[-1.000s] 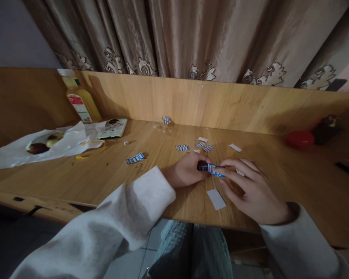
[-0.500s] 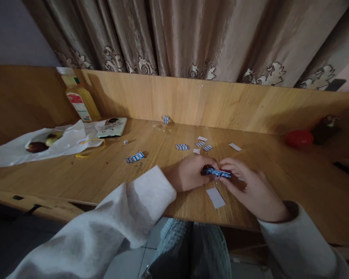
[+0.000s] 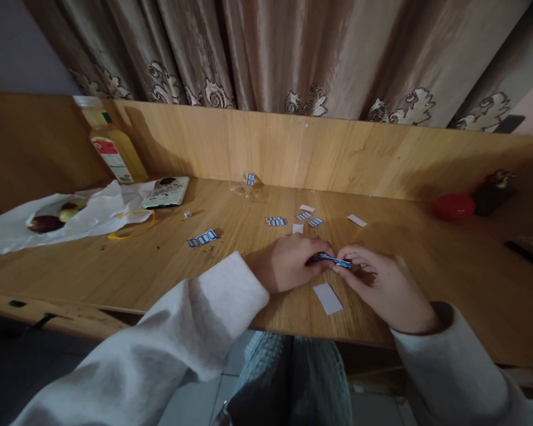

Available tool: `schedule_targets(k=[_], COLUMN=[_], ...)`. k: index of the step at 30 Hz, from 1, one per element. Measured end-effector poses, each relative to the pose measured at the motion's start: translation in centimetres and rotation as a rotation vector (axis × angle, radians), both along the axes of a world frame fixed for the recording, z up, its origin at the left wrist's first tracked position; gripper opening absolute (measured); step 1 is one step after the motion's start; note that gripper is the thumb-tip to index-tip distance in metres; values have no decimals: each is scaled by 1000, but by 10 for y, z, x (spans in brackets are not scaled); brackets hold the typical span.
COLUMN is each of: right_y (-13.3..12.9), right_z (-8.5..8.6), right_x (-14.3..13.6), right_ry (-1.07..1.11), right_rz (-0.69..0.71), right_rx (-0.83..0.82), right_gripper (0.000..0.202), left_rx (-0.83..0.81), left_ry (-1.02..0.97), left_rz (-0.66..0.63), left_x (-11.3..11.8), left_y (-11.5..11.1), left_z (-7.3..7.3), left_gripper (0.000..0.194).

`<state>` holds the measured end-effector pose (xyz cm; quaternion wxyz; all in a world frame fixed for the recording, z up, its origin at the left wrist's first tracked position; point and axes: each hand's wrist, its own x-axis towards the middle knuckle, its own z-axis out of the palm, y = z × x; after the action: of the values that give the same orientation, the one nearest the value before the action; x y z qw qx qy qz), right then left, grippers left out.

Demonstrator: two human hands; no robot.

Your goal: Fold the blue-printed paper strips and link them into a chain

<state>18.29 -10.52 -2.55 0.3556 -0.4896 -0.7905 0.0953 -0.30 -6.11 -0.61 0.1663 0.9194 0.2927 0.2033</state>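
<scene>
Between my two hands is a thin blue-and-white printed paper piece (image 3: 334,259), seen nearly edge-on above the desk's front part. My left hand (image 3: 288,263) is closed round its left end. On the other end, the thumb and fingers of my right hand (image 3: 382,284) pinch it. A blank white slip (image 3: 327,298) lies on the desk just below my hands. Beyond them are several small blue-and-white pieces (image 3: 275,221) and a few more white slips (image 3: 357,220). A longer blue-and-white strip (image 3: 202,238) rests to the left of my left sleeve.
On the left, a bottle of yellow liquid (image 3: 118,154) stands behind a white plastic bag (image 3: 9,228) with fruit (image 3: 47,223) on it. A patterned flat case (image 3: 167,192) and a yellow loop (image 3: 133,228) lie nearby. At right is a red round object (image 3: 453,206). A wooden board (image 3: 355,154) closes the back.
My right fingers have come in from being spread apart and now pinch the right end of the paper piece. The view has shifted slightly.
</scene>
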Motion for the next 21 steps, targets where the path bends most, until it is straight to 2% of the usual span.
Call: schedule_targets(k=[3,9,16,21], right_y=[1,2,2,3], right_z=[0,-1,-3,-5], right_x=[0,0,0,0], right_ry=[8,39,71,84], right_rz=[14,73,64,77], right_rx=[-22,-26,-38,-28], right_gripper=[8,11,10,14], left_rx=[53,118,138,154], left_ry=[29,48,56,61], left_rz=[-9,40,-49,-37], left_x=[-1,-2,-3,-3], left_y=[4,0,3,1], left_z=[-3,1,1,1], left_gripper=[18,15,12,18])
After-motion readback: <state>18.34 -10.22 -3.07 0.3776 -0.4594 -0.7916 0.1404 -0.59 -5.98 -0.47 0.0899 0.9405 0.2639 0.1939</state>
